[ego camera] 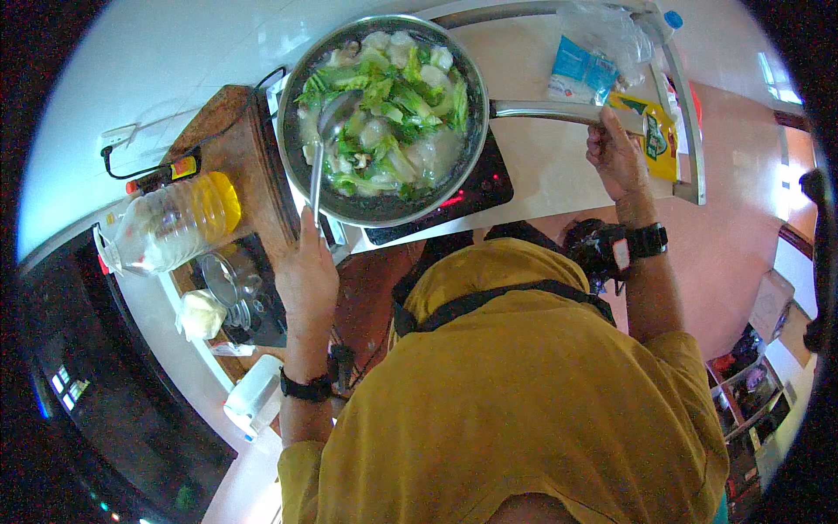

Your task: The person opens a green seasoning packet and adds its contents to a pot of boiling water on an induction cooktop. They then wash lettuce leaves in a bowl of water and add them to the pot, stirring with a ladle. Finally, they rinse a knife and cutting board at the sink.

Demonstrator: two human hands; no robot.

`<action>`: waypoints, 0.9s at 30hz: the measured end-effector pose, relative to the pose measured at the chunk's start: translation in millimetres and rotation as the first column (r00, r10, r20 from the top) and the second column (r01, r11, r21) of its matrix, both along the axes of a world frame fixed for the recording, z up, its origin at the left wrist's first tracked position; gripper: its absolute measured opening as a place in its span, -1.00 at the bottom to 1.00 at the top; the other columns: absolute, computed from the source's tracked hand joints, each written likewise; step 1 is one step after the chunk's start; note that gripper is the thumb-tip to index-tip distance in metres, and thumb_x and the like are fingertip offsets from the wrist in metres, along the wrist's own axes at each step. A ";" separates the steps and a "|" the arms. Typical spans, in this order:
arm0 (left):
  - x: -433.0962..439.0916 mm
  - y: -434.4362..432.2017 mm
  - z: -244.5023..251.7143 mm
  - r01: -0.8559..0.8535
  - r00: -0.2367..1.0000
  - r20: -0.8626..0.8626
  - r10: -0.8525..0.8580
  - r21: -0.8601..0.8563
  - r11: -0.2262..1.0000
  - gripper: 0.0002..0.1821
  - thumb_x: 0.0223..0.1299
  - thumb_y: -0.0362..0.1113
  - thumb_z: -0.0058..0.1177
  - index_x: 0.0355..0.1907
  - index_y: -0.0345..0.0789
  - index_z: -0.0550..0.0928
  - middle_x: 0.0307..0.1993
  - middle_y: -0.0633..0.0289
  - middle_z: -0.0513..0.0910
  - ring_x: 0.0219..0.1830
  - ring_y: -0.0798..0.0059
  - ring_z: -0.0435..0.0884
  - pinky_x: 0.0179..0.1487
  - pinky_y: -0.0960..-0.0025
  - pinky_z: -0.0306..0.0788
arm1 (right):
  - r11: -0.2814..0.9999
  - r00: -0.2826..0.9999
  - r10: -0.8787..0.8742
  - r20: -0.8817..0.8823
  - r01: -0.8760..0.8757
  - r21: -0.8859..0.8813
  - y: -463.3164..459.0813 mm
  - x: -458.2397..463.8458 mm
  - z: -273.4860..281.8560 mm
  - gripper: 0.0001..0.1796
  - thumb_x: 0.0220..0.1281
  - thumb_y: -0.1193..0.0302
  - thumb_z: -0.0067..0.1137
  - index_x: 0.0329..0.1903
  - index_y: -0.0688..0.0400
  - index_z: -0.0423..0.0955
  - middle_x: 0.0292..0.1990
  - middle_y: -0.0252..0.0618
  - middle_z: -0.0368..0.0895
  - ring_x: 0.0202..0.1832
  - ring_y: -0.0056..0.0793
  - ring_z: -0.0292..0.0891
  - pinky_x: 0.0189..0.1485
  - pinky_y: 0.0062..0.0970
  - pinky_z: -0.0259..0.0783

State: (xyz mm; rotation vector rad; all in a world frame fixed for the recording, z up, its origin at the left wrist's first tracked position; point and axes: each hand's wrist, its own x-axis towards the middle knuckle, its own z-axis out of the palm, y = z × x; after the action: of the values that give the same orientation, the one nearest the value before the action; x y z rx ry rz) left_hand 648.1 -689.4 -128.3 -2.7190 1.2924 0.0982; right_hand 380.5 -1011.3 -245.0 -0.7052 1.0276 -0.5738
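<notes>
A deep metal pan (284,160) sits on a black induction cooker (496,167) whose red display is lit. Pale broth fills it, with green leafy vegetables (393,98) and whitish pieces (373,134). My left hand (306,268) grips the thin handle of a metal ladle (317,173). The ladle's bowl rests among the greens at the pan's left side, partly sunk in the food. At the far end of the long metal pan handle (543,110), my right hand (619,157) has its thumb on top and its fingers curled.
Left of the pan, a wooden surface (226,131) bears a large plastic bottle of yellow oil (190,206) and a clear jar (222,278). A power cord (124,175) runs behind. Blue-and-white (579,72) and yellow (658,134) packets lie near the pan handle, beside a metal rail (684,131).
</notes>
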 end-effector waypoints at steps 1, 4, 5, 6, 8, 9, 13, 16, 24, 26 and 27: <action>5.1 -2.2 1.5 0.025 0.999 -0.036 -0.027 -0.045 0.999 -0.50 0.21 -0.35 -0.08 0.25 -0.29 0.35 -0.55 -0.04 0.57 -0.49 0.02 0.57 -0.43 0.05 0.41 | 1.000 1.000 -0.015 -0.011 0.015 0.011 0.1 0.4 0.4 -0.74 0.24 0.12 0.17 -0.33 0.02 0.43 -0.54 -0.46 0.41 -0.57 -0.70 0.25 -0.54 -0.67 0.13; 12.5 -16.8 -6.0 0.007 1.000 0.029 -0.006 -0.024 1.000 -0.50 0.21 -0.33 -0.07 0.25 -0.29 0.35 -0.56 -0.04 0.56 -0.51 0.02 0.56 -0.44 0.05 0.40 | 1.000 1.000 -0.003 0.015 0.003 0.020 0.7 0.2 1.4 -0.74 0.23 0.12 0.18 -0.34 0.01 0.42 -0.54 -0.46 0.40 -0.57 -0.70 0.25 -0.53 -0.66 0.13; 13.9 -22.1 -8.5 -0.053 0.997 -0.047 0.053 0.016 0.998 -0.50 0.21 -0.32 -0.05 0.24 -0.31 0.36 -0.55 -0.04 0.56 -0.49 0.02 0.56 -0.42 0.06 0.40 | 1.000 0.999 0.010 0.033 -0.011 0.019 0.9 -0.3 1.4 -0.74 0.23 0.12 0.18 -0.35 0.01 0.42 -0.54 -0.46 0.40 -0.57 -0.70 0.24 -0.53 -0.66 0.13; 12.6 -25.7 -9.9 -0.039 0.994 -0.105 0.042 0.030 0.999 -0.50 0.21 -0.32 -0.05 0.24 -0.31 0.36 -0.55 -0.04 0.57 -0.49 0.01 0.56 -0.42 0.06 0.40 | 1.000 1.000 0.012 0.025 -0.012 0.008 1.1 -0.6 1.3 -0.74 0.23 0.12 0.18 -0.35 0.01 0.42 -0.54 -0.46 0.40 -0.57 -0.70 0.24 -0.53 -0.66 0.13; 7.1 -29.9 -10.4 0.025 0.980 -0.196 -0.019 0.033 0.999 -0.51 0.21 -0.32 -0.05 0.23 -0.32 0.36 -0.55 -0.04 0.57 -0.49 0.00 0.56 -0.41 0.06 0.41 | 1.000 1.000 0.016 0.011 -0.016 -0.009 1.9 -1.6 1.0 -0.74 0.24 0.12 0.17 -0.35 0.00 0.42 -0.54 -0.47 0.39 -0.56 -0.70 0.24 -0.53 -0.67 0.13; 1.3 -27.0 -7.1 0.067 0.977 -0.204 -0.062 0.016 0.998 -0.50 0.20 -0.32 -0.06 0.23 -0.33 0.36 -0.55 -0.03 0.57 -0.49 -0.01 0.55 -0.40 0.06 0.41 | 1.000 1.000 0.010 0.011 -0.010 -0.003 2.4 -2.0 1.1 -0.75 0.24 0.12 0.17 -0.35 0.00 0.42 -0.54 -0.46 0.39 -0.56 -0.71 0.24 -0.53 -0.67 0.13; -17.4 -7.8 7.4 0.143 0.966 -0.216 -0.139 0.001 0.990 -0.49 0.19 -0.35 -0.07 0.23 -0.33 0.34 -0.56 -0.01 0.56 -0.49 0.00 0.55 -0.40 0.05 0.42 | 1.000 0.999 0.009 0.032 -0.009 0.001 5.8 -1.2 2.3 -0.77 0.26 0.14 0.15 -0.32 -0.01 0.41 -0.54 -0.47 0.39 -0.56 -0.71 0.23 -0.52 -0.68 0.13; -24.9 10.5 13.5 0.277 0.957 -0.088 -0.276 0.005 0.961 -0.47 0.14 -0.38 -0.07 0.23 -0.32 0.34 -0.56 0.02 0.57 -0.49 0.05 0.56 -0.40 0.07 0.42 | 0.999 0.999 -0.045 0.014 0.045 0.021 7.9 0.5 3.5 -0.77 0.28 0.14 0.13 -0.31 -0.01 0.41 -0.53 -0.48 0.40 -0.56 -0.71 0.22 -0.52 -0.69 0.13; -21.1 23.2 -24.5 0.084 0.994 -0.088 -0.065 0.233 0.969 -0.44 0.13 -0.40 -0.17 0.27 -0.26 0.30 -0.51 0.07 0.59 -0.42 0.10 0.59 -0.35 0.05 0.41 | 0.999 0.999 0.032 -0.022 -0.032 -0.022 3.1 -9.2 -7.3 -0.81 0.29 0.18 0.12 -0.31 -0.01 0.42 -0.53 -0.50 0.40 -0.55 -0.73 0.24 -0.54 -0.71 0.14; -16.2 20.1 -38.2 -0.011 0.991 -0.129 0.041 0.221 0.975 -0.40 0.12 -0.41 -0.17 0.30 -0.24 0.26 -0.51 0.07 0.59 -0.41 0.09 0.58 -0.32 0.03 0.40 | 0.998 0.999 0.044 0.017 -0.043 -0.037 3.8 -11.6 -12.6 -0.81 0.30 0.19 0.11 -0.32 -0.01 0.42 -0.54 -0.50 0.39 -0.56 -0.73 0.23 -0.53 -0.71 0.15; -15.2 20.9 -42.6 -0.026 0.984 -0.163 0.066 0.240 0.971 -0.40 0.13 -0.41 -0.20 0.31 -0.24 0.23 -0.48 0.04 0.59 -0.38 0.08 0.59 -0.28 0.02 0.40 | 0.999 0.999 0.038 0.004 -0.038 -0.028 5.6 -12.9 -14.7 -0.79 0.30 0.14 0.08 -0.31 -0.01 0.44 -0.52 -0.52 0.41 -0.56 -0.75 0.26 -0.55 -0.71 0.17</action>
State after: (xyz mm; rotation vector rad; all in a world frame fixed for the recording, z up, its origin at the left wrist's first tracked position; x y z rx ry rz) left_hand 632.9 -668.5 -170.8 -2.5807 1.1714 0.4676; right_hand 367.5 -1005.7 -259.7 -0.7466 1.0017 -0.5575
